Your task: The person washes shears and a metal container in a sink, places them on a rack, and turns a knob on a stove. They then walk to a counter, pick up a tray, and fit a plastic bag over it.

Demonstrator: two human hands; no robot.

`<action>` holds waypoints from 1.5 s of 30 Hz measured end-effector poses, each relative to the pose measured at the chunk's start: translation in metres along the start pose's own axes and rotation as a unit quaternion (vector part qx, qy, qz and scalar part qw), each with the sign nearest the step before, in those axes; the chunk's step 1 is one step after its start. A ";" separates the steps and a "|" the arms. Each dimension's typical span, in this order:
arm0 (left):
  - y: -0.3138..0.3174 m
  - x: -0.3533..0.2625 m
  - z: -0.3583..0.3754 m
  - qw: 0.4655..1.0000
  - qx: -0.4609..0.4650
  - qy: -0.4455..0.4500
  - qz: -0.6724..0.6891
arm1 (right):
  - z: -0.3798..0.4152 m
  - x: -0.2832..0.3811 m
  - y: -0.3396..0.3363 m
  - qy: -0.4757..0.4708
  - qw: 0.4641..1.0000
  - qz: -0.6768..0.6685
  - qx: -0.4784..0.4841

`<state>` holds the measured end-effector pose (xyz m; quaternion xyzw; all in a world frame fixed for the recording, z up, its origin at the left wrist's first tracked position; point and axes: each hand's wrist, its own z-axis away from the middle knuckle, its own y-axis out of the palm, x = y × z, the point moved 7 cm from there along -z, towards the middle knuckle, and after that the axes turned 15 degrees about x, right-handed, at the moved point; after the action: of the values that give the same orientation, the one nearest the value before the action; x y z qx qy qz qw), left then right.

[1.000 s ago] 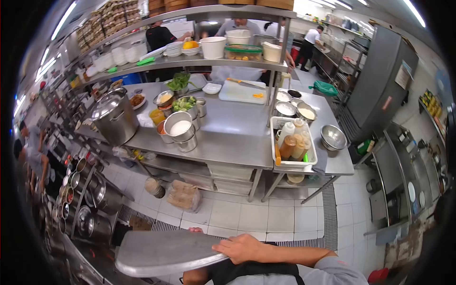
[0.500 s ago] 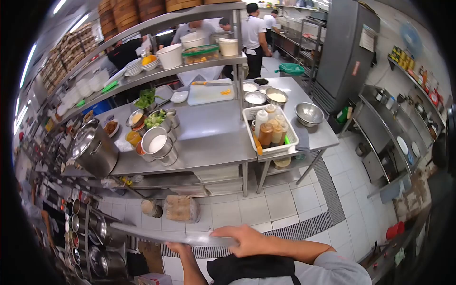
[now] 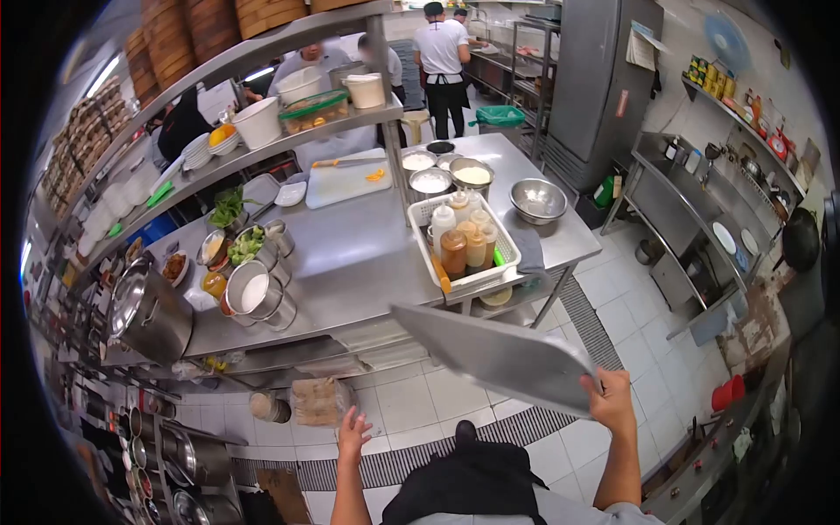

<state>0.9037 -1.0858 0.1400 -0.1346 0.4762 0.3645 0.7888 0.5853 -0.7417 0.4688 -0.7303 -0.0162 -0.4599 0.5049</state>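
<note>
My right hand (image 3: 612, 400) grips the near corner of a large flat steel tray (image 3: 490, 354), held tilted in the air over the tiled floor in front of me. Apart from the tray, my left hand (image 3: 353, 433) hangs low with its fingers spread and nothing in it. Beyond the tray stands a steel worktable (image 3: 376, 249). On its right part sits a white basket (image 3: 499, 267) of squeeze bottles, just past the tray's far edge.
A big stockpot (image 3: 149, 315), steel containers (image 3: 254, 293) of food, a cutting board (image 3: 346, 182) and a metal bowl (image 3: 538, 199) stand on the table. A floor drain grate (image 3: 525, 426) runs under me. People work at the back (image 3: 442, 61). Counters line the right wall (image 3: 700, 227).
The tray has swung from low at my left up to my right, and my left hand has let go of it. My view has turned to the right.
</note>
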 end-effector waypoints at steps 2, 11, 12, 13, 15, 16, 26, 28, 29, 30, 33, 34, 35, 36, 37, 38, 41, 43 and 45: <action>0.000 0.021 -0.001 0.999 0.006 -0.033 -0.039 | -0.003 -0.013 0.002 0.016 0.997 0.066 0.021; 0.028 0.018 -0.040 0.976 0.070 -0.109 -0.177 | 0.020 -0.172 0.071 0.259 0.919 0.245 0.171; 0.031 0.012 -0.048 0.976 0.062 -0.110 -0.175 | 0.027 -0.180 0.072 0.252 0.920 0.244 0.175; 0.038 0.003 -0.059 0.972 0.081 -0.089 -0.201 | 0.034 -0.195 0.071 0.283 0.915 0.239 0.160; 0.045 -0.028 -0.070 0.965 0.093 -0.057 -0.239 | 0.031 -0.212 0.077 0.288 0.916 0.231 0.159; 0.052 -0.043 -0.078 0.962 0.099 -0.047 -0.251 | 0.033 -0.219 0.076 0.315 0.911 0.222 0.150; 0.093 -0.177 -0.110 0.958 -0.006 0.180 -0.222 | 0.032 -0.233 0.087 0.365 0.911 0.166 0.098; 0.084 -0.197 -0.118 0.954 -0.026 0.197 -0.224 | 0.031 -0.225 0.086 0.369 0.914 0.152 0.079; 0.078 -0.206 -0.124 0.956 -0.030 0.223 -0.187 | 0.032 -0.221 0.083 0.376 0.914 0.137 0.059; 0.072 -0.217 -0.130 0.956 -0.035 0.249 -0.150 | 0.032 -0.219 0.085 0.373 0.915 0.140 0.062; 0.048 -0.272 -0.149 0.937 -0.070 0.306 -0.154 | 0.028 -0.196 0.073 0.356 0.928 0.110 -0.027; 0.041 -0.298 -0.152 0.930 -0.074 0.331 -0.139 | 0.025 -0.185 0.071 0.355 0.928 0.113 -0.026; 0.028 -0.319 -0.163 0.929 -0.090 0.337 -0.121 | 0.026 -0.180 0.067 0.401 0.906 0.129 -0.030; 0.013 -0.338 -0.175 0.927 -0.106 0.344 -0.103 | 0.027 -0.171 0.063 0.447 0.882 0.144 -0.035; 0.004 -0.356 -0.184 0.928 -0.104 0.344 -0.100 | 0.026 -0.152 0.057 0.450 0.881 0.125 -0.074; -0.011 -0.361 -0.198 0.952 -0.098 0.287 0.039 | 0.028 -0.145 0.061 0.451 0.880 0.128 -0.077; -0.032 -0.324 -0.239 0.934 -0.037 0.171 0.312 | 0.046 -0.118 0.055 0.450 0.857 0.188 -0.164; -0.029 -0.288 -0.260 0.896 0.013 0.106 0.432 | 0.058 -0.090 0.054 0.489 0.819 0.233 -0.190; -0.005 -0.255 -0.271 0.947 0.054 -0.021 0.317 | 0.066 -0.064 0.059 0.507 0.802 0.229 -0.218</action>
<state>0.6583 -1.3549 0.2181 0.0740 0.4968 0.5722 0.6482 0.6206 -0.6930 0.3779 -0.4666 0.5103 -0.6269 0.3589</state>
